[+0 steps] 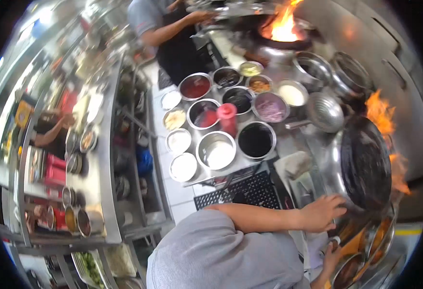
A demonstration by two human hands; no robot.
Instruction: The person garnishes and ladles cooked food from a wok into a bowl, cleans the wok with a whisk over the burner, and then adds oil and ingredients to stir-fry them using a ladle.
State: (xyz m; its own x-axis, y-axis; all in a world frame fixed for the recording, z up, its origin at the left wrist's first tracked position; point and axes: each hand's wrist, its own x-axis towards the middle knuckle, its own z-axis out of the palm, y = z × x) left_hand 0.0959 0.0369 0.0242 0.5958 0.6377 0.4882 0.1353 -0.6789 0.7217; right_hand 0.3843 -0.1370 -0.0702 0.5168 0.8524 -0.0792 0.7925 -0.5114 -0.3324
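Holds the left hand (pixel 323 214) just beside the near rim of the wok (pixel 365 166), with fingers loosely spread and apparently around nothing. Bends the right hand (pixel 332 260) below, near a small pale-ended object (pixel 335 239); cannot tell whether gripped. Could scorch bare fingertips by brushing hot metal, or through a sudden surge of the flames (pixel 381 114) beyond the wok. Could singe the apparent folded cloth (pixel 297 164) by letting it stray toward that fire. Farther out, could knock the perforated strainer (pixel 324 113) into the bowl of dark liquid (pixel 256 139) by reaching carelessly.
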